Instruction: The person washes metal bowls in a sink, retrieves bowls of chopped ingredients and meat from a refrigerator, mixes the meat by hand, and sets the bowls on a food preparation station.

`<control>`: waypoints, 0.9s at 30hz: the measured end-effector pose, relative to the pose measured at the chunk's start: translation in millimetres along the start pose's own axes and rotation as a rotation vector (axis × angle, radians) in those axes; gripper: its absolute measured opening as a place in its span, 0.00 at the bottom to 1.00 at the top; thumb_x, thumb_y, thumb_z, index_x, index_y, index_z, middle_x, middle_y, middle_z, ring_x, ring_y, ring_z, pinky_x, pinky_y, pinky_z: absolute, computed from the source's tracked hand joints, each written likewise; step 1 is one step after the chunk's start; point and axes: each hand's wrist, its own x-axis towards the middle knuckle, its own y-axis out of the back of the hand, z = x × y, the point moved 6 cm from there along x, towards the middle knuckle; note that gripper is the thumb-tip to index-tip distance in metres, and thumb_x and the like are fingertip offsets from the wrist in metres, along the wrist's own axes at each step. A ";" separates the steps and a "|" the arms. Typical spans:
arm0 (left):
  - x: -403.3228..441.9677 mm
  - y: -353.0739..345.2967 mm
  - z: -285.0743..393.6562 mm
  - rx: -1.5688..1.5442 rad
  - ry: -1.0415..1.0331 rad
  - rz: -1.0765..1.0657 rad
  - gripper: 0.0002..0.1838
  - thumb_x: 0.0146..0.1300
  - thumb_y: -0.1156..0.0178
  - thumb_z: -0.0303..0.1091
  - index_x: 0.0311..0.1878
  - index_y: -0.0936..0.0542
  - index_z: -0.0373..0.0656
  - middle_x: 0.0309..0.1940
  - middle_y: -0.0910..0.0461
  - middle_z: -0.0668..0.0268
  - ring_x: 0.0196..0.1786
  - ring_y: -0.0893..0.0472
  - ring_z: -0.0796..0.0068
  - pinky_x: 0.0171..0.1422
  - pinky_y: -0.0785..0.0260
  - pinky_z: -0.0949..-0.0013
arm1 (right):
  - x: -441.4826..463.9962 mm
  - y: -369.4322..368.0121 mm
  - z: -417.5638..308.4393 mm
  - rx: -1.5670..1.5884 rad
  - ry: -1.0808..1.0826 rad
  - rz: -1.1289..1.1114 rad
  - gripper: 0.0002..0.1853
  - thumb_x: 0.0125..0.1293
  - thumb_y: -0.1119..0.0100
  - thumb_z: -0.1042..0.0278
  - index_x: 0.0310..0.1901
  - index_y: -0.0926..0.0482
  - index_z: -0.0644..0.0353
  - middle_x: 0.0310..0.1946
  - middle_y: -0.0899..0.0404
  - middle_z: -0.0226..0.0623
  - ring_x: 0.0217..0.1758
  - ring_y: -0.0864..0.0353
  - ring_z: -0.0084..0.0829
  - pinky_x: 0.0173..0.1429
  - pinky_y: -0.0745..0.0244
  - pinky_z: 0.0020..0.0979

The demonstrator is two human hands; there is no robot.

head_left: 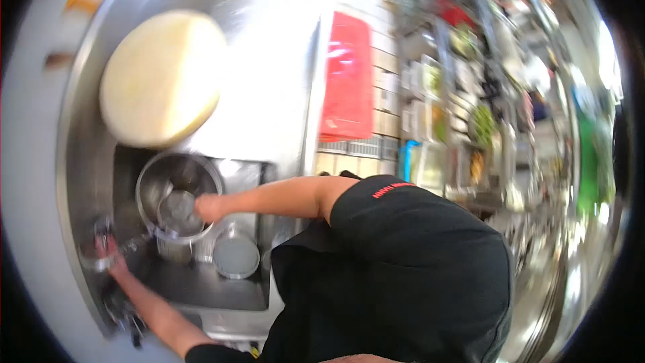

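Note:
A large metal pot [142,191] stands in the sink basin [201,294]. Inside it is a smaller round container [180,212], with what looks like water in it. My right hand [209,208] is closed at the pot's near side, its fingers on the small container's rim. My left hand [114,261] reaches to the metal tap fittings [99,255] at the back of the sink. Motion blur hides its fingers and whether they grip. Beside the pot sits a round metal container [236,255] with a grey, flat-looking top.
A large round pale board [161,79] lies on the steel drainboard [265,7]. A red plastic sheet or bag [348,74] is beyond the counter edge. Shelves with food containers [430,91] line the right side, near a tiled floor [384,44].

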 end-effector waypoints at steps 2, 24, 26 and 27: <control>3.5 -5.3 4.2 0.277 -0.209 -0.092 0.26 0.73 0.49 0.37 0.68 0.39 0.34 0.65 0.37 0.53 0.66 0.33 0.56 0.74 0.43 0.57 | -50.5 22.6 19.8 0.520 -0.209 0.027 0.12 0.57 0.48 0.67 0.36 0.18 0.65 0.28 0.17 0.45 0.31 0.16 0.43 0.37 0.22 0.41; -222.4 -412.0 -55.3 1.318 -1.066 0.535 0.18 0.61 0.46 0.42 0.37 0.25 0.31 0.34 0.25 0.48 0.36 0.26 0.51 0.41 0.35 0.52 | -943.7 -114.8 183.9 0.829 -1.853 1.029 0.14 0.59 0.46 0.62 0.29 0.17 0.65 0.23 0.19 0.50 0.28 0.17 0.47 0.35 0.22 0.44; -258.3 -432.4 -61.5 1.387 -1.163 0.617 0.18 0.61 0.46 0.42 0.34 0.23 0.32 0.30 0.25 0.48 0.32 0.26 0.50 0.38 0.35 0.51 | -997.7 -135.3 147.8 0.739 -1.913 0.734 0.13 0.59 0.45 0.62 0.25 0.16 0.58 0.21 0.18 0.44 0.24 0.17 0.38 0.34 0.21 0.41; -276.5 -443.3 -64.3 1.431 -1.248 0.670 0.19 0.60 0.46 0.43 0.33 0.23 0.32 0.29 0.24 0.48 0.31 0.26 0.50 0.37 0.35 0.51 | -1019.5 -162.4 147.3 0.740 -1.817 0.728 0.21 0.62 0.45 0.54 0.19 0.20 0.63 0.13 0.21 0.38 0.13 0.22 0.33 0.20 0.25 0.37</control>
